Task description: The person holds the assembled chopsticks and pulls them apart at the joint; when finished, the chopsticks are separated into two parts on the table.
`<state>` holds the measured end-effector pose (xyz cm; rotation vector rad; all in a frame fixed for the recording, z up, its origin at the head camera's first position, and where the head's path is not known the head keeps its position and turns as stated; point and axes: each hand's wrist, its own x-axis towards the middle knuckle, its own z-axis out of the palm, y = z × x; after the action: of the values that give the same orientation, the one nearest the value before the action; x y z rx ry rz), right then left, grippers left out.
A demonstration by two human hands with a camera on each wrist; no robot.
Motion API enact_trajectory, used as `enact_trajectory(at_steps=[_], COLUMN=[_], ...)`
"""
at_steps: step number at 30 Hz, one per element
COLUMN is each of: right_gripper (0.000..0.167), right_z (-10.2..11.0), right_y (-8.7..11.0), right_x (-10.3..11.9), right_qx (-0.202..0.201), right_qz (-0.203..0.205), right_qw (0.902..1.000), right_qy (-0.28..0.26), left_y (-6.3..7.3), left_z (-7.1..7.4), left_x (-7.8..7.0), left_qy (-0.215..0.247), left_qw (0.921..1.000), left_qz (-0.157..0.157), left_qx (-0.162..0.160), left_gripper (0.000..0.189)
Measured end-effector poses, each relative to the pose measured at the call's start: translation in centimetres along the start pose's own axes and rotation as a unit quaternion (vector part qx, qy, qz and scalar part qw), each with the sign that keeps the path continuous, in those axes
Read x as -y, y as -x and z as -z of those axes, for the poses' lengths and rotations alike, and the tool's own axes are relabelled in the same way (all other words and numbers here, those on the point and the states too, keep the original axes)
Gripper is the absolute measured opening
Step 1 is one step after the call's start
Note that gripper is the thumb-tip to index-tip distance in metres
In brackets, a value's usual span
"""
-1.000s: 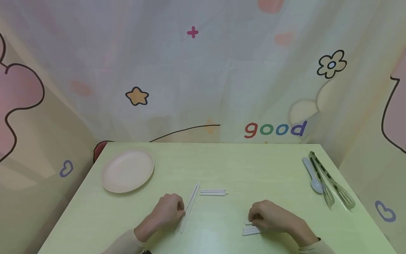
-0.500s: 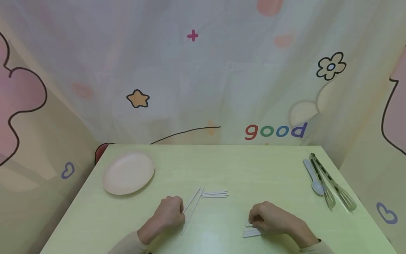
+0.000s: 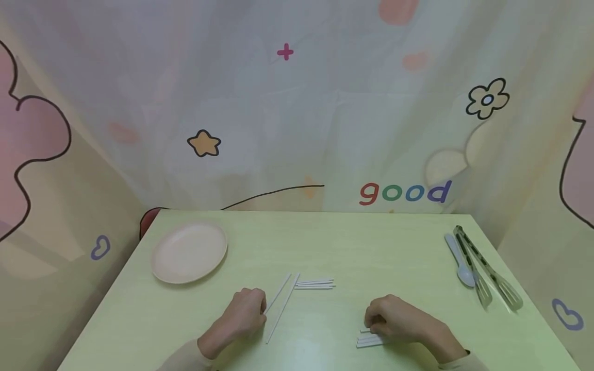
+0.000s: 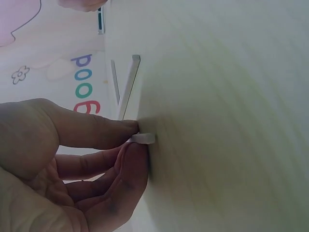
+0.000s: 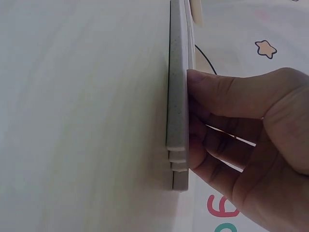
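In the left wrist view, thumb and forefinger of my left hand pinch the near end of a thin white stick close over the table. A second long white stick lies slanted just right of it, its far end at a group of shorter white sticks. My right hand is over several white sticks lying side by side on the table. Its thumb and curled fingers hold their upper edge, and the palm hides their far part in the head view.
A round pale plate stands at the table's back left. Along the right edge lie a light blue spoon and metal tongs with slotted ends and dark handles. A printed curtain hangs behind the table.
The two long sticks' far ends have spread apart, the right one moving right to the short group, whose sticks have shifted slightly. My left hand has drawn slightly left; the right hand has stayed put.
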<state>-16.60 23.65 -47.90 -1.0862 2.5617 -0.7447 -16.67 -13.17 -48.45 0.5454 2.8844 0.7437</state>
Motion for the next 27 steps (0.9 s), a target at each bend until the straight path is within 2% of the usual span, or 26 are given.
enact_trajectory(at_steps=[6,17,22,27], right_gripper=[0.013,0.014,0.013,0.012], right_z=[0.00,0.10,0.20,0.74], right_y=[-0.07,-0.19,-0.04,0.03], right_x=[0.03,-0.11,-0.18,-0.08], right_qx=[0.004,0.013,0.009,-0.004], right_qz=[-0.005,-0.006,-0.010,-0.007], right_qw=[1.0000,0.9999,0.9999,1.0000], right_qy=[0.001,0.003,0.003,-0.002], left_y=[0.04,0.16,0.15,-0.15], left_z=[0.12,0.09,0.37,0.69], left_x=[-0.05,0.29,0.22,0.26], left_qy=[0.000,0.016,0.023,0.009], left_qw=[1.0000,0.9999,0.9997,0.9998], left_qz=[-0.003,-0.004,0.010,0.016], left_qx=[0.008,0.005,0.007,-0.006], left_gripper=[0.013,0.013,0.014,0.015])
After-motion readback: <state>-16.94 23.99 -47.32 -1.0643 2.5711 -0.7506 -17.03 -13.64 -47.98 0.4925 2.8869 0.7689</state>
